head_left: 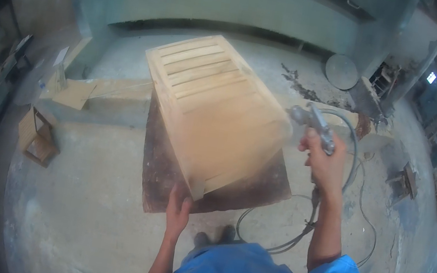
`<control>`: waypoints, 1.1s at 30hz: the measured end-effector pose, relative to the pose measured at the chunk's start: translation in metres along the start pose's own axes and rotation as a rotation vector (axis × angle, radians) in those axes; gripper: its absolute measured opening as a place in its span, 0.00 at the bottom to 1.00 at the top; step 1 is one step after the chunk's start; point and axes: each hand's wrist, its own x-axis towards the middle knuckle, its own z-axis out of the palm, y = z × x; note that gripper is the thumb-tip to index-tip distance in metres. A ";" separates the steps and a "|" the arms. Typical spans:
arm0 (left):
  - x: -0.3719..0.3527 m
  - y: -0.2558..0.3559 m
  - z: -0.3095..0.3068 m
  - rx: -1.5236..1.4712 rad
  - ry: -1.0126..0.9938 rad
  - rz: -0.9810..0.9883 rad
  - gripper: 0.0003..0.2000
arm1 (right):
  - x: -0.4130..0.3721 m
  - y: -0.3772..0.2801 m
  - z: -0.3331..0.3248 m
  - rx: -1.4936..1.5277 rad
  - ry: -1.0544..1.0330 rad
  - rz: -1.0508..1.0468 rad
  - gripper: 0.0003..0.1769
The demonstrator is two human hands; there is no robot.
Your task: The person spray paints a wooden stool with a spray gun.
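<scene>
A pale wooden slatted furniture piece (pixel 206 71) lies tilted on a dark brown board (pixel 157 178). Its near half is blurred by a hazy spray mist. My right hand (pixel 326 162) is closed round a metal spray gun (pixel 316 124), whose nozzle points left at the slats. A hose runs from the gun toward the floor. At the near left corner of the wooden piece, my left hand (pixel 178 213) grips its edge, with the fingertips partly hidden.
Loops of hose (pixel 356 152) lie on the floor to my right. A small wooden stool (pixel 38 136) stands at left near a flat cardboard sheet (pixel 75 94). Ahead rises a greenish booth wall (pixel 233 10), with a round disc (pixel 342 72) leaning at right.
</scene>
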 end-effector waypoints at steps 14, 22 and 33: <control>0.082 0.072 0.049 0.236 0.399 0.112 0.27 | -0.117 0.162 -0.089 0.133 -0.004 0.367 0.23; 0.223 0.166 -0.003 0.247 0.306 0.077 0.27 | -0.142 0.186 -0.072 0.296 0.083 0.326 0.23; 0.401 0.230 -0.068 0.210 0.154 -0.146 0.41 | -0.104 0.137 0.019 0.481 -0.027 0.119 0.27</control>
